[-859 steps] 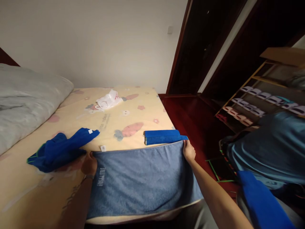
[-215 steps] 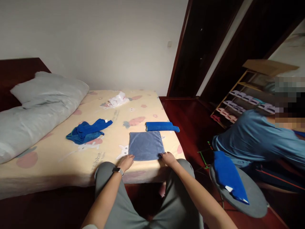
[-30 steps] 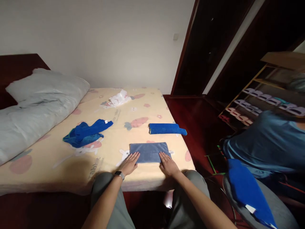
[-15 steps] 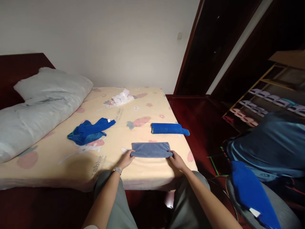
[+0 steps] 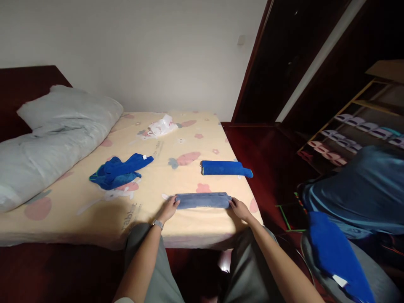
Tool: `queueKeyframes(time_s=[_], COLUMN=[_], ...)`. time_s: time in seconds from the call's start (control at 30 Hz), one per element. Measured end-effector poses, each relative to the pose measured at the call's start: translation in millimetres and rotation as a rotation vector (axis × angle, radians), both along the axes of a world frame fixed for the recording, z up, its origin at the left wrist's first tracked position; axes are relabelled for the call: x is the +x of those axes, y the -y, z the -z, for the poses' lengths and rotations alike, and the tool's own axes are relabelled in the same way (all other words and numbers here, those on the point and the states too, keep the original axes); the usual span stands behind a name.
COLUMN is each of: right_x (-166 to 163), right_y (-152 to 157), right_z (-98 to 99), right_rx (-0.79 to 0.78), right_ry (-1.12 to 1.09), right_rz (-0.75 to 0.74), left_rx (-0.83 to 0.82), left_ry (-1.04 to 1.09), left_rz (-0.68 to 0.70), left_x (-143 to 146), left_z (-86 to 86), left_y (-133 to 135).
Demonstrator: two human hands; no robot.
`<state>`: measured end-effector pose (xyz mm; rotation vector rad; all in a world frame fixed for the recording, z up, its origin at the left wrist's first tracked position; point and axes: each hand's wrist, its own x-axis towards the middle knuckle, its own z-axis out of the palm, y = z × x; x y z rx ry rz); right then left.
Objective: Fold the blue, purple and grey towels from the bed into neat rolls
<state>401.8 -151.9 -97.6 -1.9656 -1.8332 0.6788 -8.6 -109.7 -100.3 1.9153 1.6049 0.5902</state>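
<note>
A grey-blue towel (image 5: 203,200), folded into a narrow strip, lies near the front edge of the bed. My left hand (image 5: 170,208) pinches its left end, and my right hand (image 5: 240,209) grips the right end. Just beyond it rests a blue towel (image 5: 222,168) folded into a long strip, one end reaching the bed's right edge. To the left a crumpled blue towel (image 5: 118,172) with a small white tag lies loosely on the sheet.
The bed (image 5: 176,181) has a cream patterned sheet. A grey quilt (image 5: 59,139) is heaped at left, and a white plastic bag (image 5: 161,126) lies farther back. At right stand a seat holding another blue towel (image 5: 337,252) and a shoe rack (image 5: 356,126) with slippers.
The grey-blue towel's near edge has been turned over, making the strip narrower and bringing pale lettering to the front. Both hands remain at its ends. My view has shifted slightly.
</note>
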Motion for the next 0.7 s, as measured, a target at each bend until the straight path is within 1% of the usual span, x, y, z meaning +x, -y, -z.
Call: queueKeyframes(time_s=[0.1, 0.3, 0.5, 0.57, 0.63, 0.67, 0.7], right_x=[2, 1, -11, -18, -26, -31, -37], right_y=[1, 3, 9, 12, 17, 20, 22], right_z=[1.4, -5.1, -10.4, -16.6, -25.1, -29.3, -32.9], right_rx=[-0.035, -0.061, -0.047, 0.030, 0.174, 0.255, 0.328], right_ry=[0.081, 0.202, 0.341, 0.390, 0.428, 0.432, 0.425], right_rz=[-0.016, -0.042, -0.025, 0.031, 0.084, 0.072, 0.017], left_rx=[0.005, 0.077, 0.150, 0.200, 0.293, 0.346, 0.395], left_ry=[-0.062, -0.189, -0.273, -0.281, -0.289, -0.296, -0.305], left_rz=[0.014, 0.023, 0.028, 0.006, -0.015, 0.002, 0.051], left_x=[-2, 4, 11, 13, 17, 21, 25], left_z=[-4.5, -18.8, -25.9, -31.1, -37.4, -40.2, -42.1], left_y=[4, 10, 15, 17, 21, 23, 26])
